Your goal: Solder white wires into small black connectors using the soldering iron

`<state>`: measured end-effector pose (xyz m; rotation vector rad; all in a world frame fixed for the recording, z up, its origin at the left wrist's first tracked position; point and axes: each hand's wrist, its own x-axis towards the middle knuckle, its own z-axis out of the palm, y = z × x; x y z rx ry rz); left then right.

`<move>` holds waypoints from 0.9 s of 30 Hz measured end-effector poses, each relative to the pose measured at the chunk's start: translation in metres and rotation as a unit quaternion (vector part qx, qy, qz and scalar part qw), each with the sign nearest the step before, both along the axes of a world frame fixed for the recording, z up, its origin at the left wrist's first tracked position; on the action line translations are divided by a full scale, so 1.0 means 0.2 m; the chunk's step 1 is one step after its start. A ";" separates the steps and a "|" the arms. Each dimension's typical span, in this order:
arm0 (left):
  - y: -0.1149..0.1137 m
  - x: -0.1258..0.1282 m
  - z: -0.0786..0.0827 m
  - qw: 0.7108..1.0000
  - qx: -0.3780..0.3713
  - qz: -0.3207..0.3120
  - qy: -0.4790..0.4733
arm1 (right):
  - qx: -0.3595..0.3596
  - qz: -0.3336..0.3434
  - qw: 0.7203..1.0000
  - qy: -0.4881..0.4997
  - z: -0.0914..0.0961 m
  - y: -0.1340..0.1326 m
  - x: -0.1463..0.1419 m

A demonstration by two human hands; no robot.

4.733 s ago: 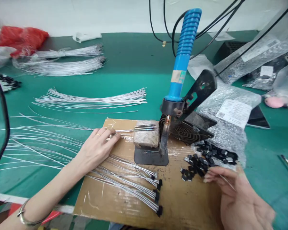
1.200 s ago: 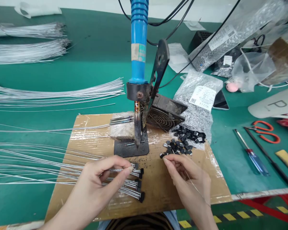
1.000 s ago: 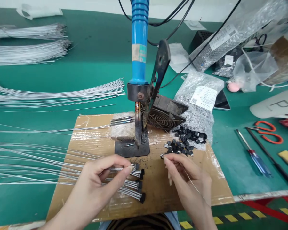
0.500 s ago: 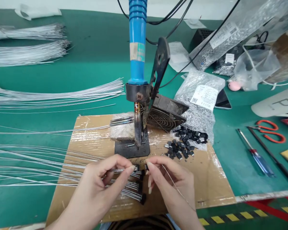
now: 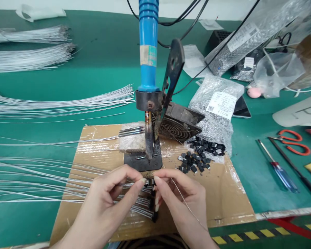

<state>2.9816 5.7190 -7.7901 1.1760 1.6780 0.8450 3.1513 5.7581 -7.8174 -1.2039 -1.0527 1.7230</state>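
My left hand (image 5: 114, 200) is closed in a pinch on the end of a thin grey wire, with a small dark piece at its fingertips. Facing it, my right hand (image 5: 182, 200) pinches a small black connector (image 5: 152, 181); the two pieces are almost together, and the fingers partly hide whether they touch. A thin strand of solder wire (image 5: 184, 201) runs through my right hand and back over it. Below the fingertips, several wires with black connectors (image 5: 153, 216) lie side by side on the cardboard (image 5: 217, 204).
A blue soldering iron (image 5: 148, 69) points down in a stand (image 5: 142, 162) just beyond my hands. Beside it are a small fan (image 5: 180, 128) and a pile of loose black connectors (image 5: 194, 160). Bundles of wire (image 5: 54, 102) lie left; a screwdriver (image 5: 282, 174) and orange-handled pliers (image 5: 295, 141) lie right.
My right hand has moved left, bringing its black connector up close to the piece in my left hand. The left hand has stayed almost still.
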 end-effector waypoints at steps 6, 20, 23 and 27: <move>0.03 0.02 0.03 0.998 0.012 0.005 -0.054 | 0.038 0.015 0.999 0.013 -0.03 0.00 0.00; 0.04 0.03 0.05 0.993 -0.011 0.015 -0.117 | 0.002 0.016 1.000 0.003 0.00 -0.01 -0.01; 0.04 0.03 0.05 0.993 -0.008 0.017 -0.117 | 0.009 0.017 1.000 0.000 -0.02 -0.01 -0.01; 0.05 0.03 0.04 0.992 -0.015 0.018 -0.125 | 0.027 0.021 0.999 0.006 -0.03 -0.02 -0.01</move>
